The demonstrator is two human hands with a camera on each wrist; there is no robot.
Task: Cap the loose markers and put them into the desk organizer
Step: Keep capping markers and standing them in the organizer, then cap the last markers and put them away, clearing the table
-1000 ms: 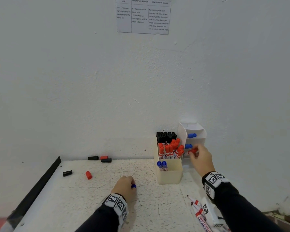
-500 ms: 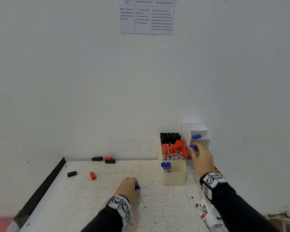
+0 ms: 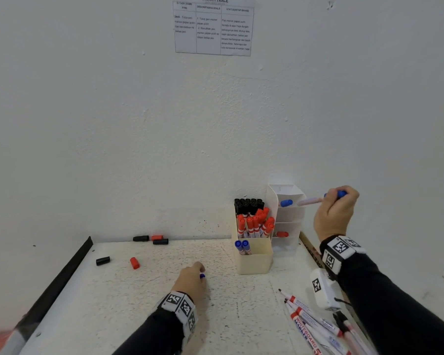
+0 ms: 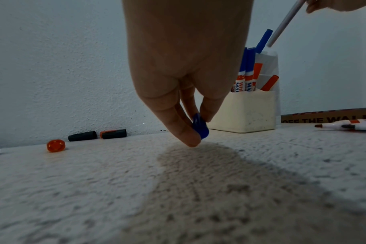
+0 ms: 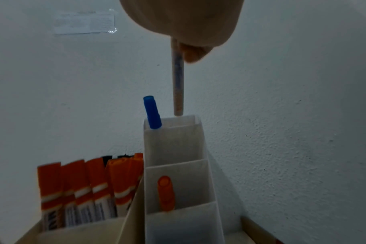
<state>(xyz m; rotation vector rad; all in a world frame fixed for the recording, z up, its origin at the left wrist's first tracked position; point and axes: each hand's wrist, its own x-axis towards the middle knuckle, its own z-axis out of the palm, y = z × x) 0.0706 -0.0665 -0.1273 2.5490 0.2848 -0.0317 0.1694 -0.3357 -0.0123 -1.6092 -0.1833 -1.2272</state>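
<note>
My right hand [image 3: 335, 213] grips a blue-capped marker [image 3: 310, 201] by its cap end, above the top compartment of the white tiered organizer [image 3: 289, 216]; its lower end [image 5: 178, 92] hangs just over that compartment's rim, beside a blue marker [image 5: 152, 112] standing inside. My left hand [image 3: 191, 280] rests on the desk and pinches a loose blue cap [image 4: 200, 126] between its fingertips. The cream organizer box [image 3: 254, 260] holds black, red and blue capped markers. Uncapped markers [image 3: 315, 321] lie at the front right.
Loose caps lie on the desk: a black cap [image 3: 102, 260] and a red cap [image 3: 134, 263] at the left, black and red ones [image 3: 151, 238] by the wall. A red marker [image 3: 282, 234] sits in a lower compartment. A black edge strip [image 3: 62, 278] bounds the desk's left side.
My right hand has risen from beside the organizer's lower compartments, lifting the blue-capped marker up over the top compartment. The left hand has stayed on the desk with the blue cap.
</note>
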